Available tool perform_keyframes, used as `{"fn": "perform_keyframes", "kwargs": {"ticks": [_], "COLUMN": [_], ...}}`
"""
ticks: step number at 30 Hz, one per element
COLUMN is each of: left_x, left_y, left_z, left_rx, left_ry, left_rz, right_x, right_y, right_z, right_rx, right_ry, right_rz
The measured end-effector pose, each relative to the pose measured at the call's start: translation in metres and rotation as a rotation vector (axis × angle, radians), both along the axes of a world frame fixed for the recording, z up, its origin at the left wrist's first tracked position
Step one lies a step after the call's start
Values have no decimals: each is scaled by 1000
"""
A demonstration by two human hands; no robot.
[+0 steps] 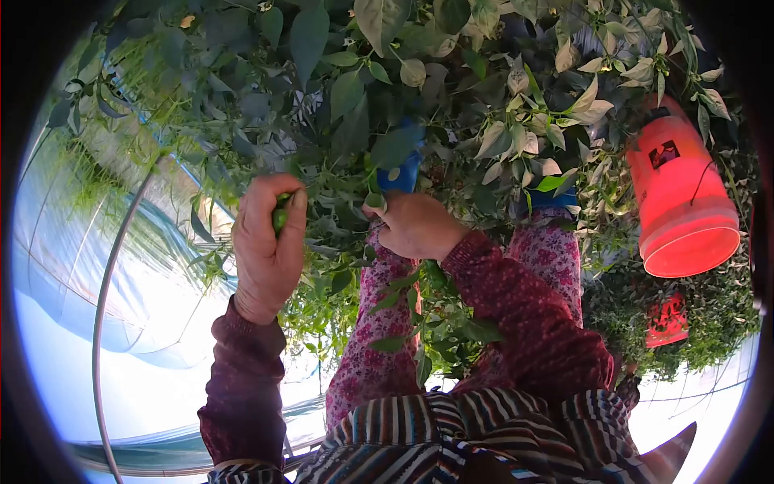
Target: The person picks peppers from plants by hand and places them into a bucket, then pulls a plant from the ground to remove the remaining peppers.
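My left hand [270, 246] is closed around a green pepper [280, 216], which shows between the thumb and curled fingers. Beside it on the right, my right hand [423, 227] reaches into the pepper plants [347, 97] with its fingers bent together. A pale green leaf [375, 200] lies right at those fingertips; I cannot tell what they grip. Below the right hand, a leafy stem [419, 323] hangs in front of my floral trousers [375, 339]. Blue footwear [399, 173] shows partly behind the foliage.
A red bucket [676, 189] is among the plants on the right, with a smaller red container [667, 321] beyond it. A curved metal hoop [109, 298] and plastic sheeting [153, 306] line the left side. Dense leaves fill the top.
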State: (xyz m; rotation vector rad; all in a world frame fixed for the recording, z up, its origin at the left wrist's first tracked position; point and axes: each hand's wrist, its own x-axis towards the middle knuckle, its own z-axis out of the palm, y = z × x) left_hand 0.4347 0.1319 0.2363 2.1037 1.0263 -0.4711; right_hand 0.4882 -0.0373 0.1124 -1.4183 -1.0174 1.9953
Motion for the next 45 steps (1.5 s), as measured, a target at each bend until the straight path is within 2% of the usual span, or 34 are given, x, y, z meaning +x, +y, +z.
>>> {"fn": "perform_keyframes", "kwargs": {"ticks": [1,2,3,6,8,10,11,13,14,16,17,18,20,21,23,24,26,28,30,32,34,36,38,40,42,45], "left_x": [5,16,33,62,65,42,36,43,32,2,-6,-14,-26,-28,-34,-35,-36,-32,-36,-42,-42,-42,-42,-46,-47,-40], "left_y": [8,15,22,35,31,27,20,-7,-13,-27,-28,-28,-25,-23,-20,-17,-11,-4,1,6,-1,-1,0,3,-1,-16], "left_z": [-9,-18,-28,-84,-124,-148,-155,-147,-145,-144,-143,-138,-126,-119,-104,-96,-85,-77,-75,-76,-72,-69,-67,-62,-52,-33], "left_rx": [61,65,77,102,149,-134,-137,-233,-234,74,122,128,387,391,178,176,43,-5,-45,-125,-141,-156,-271,-266,-261,-316], "left_ry": [-50,-55,-20,16,406,370,370,896,898,885,928,933,674,674,542,543,354,325,293,63,55,49,84,47,5,-132], "left_rz": [-105,-106,-217,-587,-1039,-1021,-1025,-1269,-1273,-1352,-1394,-1393,-1398,-1398,-1447,-1446,-1394,-1315,-1237,-1135,-1098,-1060,-1056,-1070,-1088,-1018], "right_x": [-3,-10,-12,-5,-4,-5,-8,-14,-17,-14,-9,-6,-13,-12,-9,-8,-9,-10,-6,-1,0,0,-4,-4,-2,-19], "right_y": [-1,-3,-3,0,-1,-2,-3,-6,-7,-6,-5,-5,-7,-5,-5,-4,-5,-4,-2,5,9,14,19,25,27,23], "right_z": [0,-2,-2,4,5,4,4,2,1,4,6,9,5,5,5,5,2,1,-1,-3,-5,-7,-8,-6,-5,-13], "right_rx": [4,41,75,74,79,82,88,90,106,129,105,81,104,118,87,57,65,73,34,-17,-68,-71,-16,37,140,171], "right_ry": [-3,-32,-62,-77,-78,-82,-91,-96,-130,-163,-139,-112,-123,-133,-110,-90,-94,-93,-85,-115,-143,-132,-77,-22,58,76], "right_rz": [0,-64,-130,-78,-73,-71,-70,-75,-50,-27,-73,-117,-140,-162,-123,-83,-93,-97,-177,-216,-257,-418,-413,-408,-244,-163]}}
